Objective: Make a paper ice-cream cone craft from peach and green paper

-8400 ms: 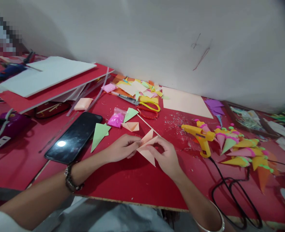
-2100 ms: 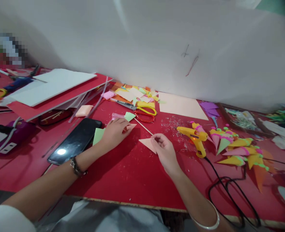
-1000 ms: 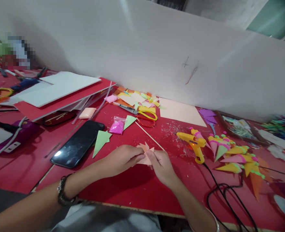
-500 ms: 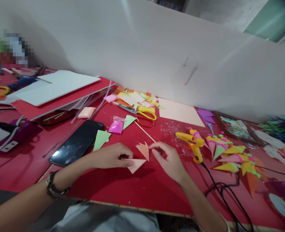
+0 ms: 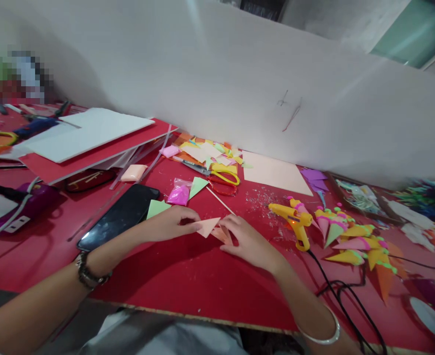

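Left of the glue gun (image 5: 297, 222), the right fingers (image 5: 235, 227) now hold the folded paper (image 5: 223, 234); the left fingers (image 5: 190, 227) still pinch the triangle (image 5: 207, 227).

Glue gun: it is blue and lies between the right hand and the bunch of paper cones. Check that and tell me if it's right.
Not quite: the colour is wrong. The head view shows that the glue gun is yellow; it does lie between the right hand and the bunch of paper cones.

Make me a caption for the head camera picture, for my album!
Two hands, left and right, hold folded peach paper near a yellow glue gun.
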Motion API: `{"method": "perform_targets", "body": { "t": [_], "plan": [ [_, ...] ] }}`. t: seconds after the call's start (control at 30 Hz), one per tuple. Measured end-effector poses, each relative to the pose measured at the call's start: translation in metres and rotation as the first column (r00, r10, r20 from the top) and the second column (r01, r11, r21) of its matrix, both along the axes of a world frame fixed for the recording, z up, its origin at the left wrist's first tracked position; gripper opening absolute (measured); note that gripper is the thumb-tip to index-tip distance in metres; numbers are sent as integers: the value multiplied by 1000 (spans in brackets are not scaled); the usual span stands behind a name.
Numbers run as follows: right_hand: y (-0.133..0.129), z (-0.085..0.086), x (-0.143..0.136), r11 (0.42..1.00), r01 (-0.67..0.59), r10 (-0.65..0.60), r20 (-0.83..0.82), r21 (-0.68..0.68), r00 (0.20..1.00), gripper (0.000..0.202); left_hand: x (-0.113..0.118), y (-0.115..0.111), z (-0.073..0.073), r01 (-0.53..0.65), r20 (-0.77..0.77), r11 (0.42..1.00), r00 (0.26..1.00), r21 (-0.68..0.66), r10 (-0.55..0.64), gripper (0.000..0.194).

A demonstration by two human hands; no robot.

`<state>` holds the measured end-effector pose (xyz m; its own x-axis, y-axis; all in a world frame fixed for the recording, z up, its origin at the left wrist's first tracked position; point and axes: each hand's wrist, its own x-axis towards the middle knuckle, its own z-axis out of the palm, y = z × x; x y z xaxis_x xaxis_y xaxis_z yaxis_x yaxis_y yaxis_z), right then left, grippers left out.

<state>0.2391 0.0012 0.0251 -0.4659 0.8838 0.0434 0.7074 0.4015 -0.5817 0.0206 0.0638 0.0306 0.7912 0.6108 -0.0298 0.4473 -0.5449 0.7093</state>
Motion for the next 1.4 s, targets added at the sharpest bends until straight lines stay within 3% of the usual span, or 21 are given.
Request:
{"method": "perform_targets", "body": {
  "t": [0.13,0.37,0.5,0.63,0.7,0.87,1.0,1.2,1.4],
  "plan": [
    [-4,-3,-1,999,3,-5,46,32,999,25,2,7,-1,-3,-10,999,1000,47,4,31],
    [1,-5,-2,991,124,-128,96,52,987,36,7,14,-2,-50,88,995,995,85,42,26],
    [4,-6,0,990,139,-139,-57,1,989,29,8,13,1,-61,186,998,981,-13,62,21],
    [6,-12,-1,986,145,-159,-220,-81,962,22,9,13,-3,-134,160,976,974,-171,162,17],
    [7,-15,-3,984,170,-180,-234,-61,955,21,9,14,-6,-150,154,966,971,-208,184,17],
    [10,-20,-4,957,255,-251,-51,141,967,14,11,14,-11,-165,202,954,955,-250,218,13],
    [13,-23,4,907,337,-363,61,253,930,20,14,11,-12,-175,260,939,931,-296,255,13],
    [13,-26,11,890,372,-441,287,264,851,21,14,6,-14,-228,250,892,906,-390,341,20],
    [11,-23,7,858,435,-514,426,273,745,11,14,2,-13,-163,308,877,894,-452,325,22]
  ]
}}
